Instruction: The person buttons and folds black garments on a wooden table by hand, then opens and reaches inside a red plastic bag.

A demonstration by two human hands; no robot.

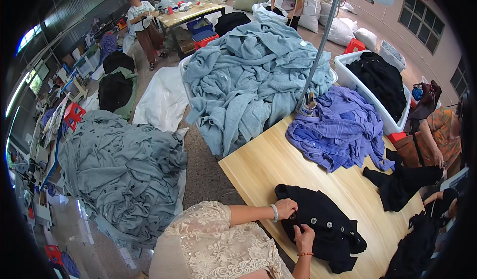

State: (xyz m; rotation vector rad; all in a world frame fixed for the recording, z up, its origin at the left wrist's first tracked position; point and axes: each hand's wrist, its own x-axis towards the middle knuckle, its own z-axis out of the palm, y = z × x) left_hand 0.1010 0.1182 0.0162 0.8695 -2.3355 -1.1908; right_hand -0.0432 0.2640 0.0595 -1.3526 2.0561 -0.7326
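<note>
A black knitted cardigan (325, 224) with large shiny buttons lies on the pale wooden table (253, 167), its near part by my hands. My left hand (285, 209), a pale bangle at its wrist, has its fingers curled on the cardigan's upper left edge. Just below it, my right hand (304, 239), with a reddish bead bracelet, pinches the same dark fabric between thumb and fingers. The hands are a short way apart. Exactly what part of the garment lies between the fingertips is hard to make out against the black cloth.
Purple garments (340, 125) are heaped at the table's far side beside a small tool-filled cup (306, 107). Beyond stands a bin of grey-blue knitwear (253, 70); more grey garments (121, 169) lie left. A co-worker (439, 135) at right handles a black garment (407, 182).
</note>
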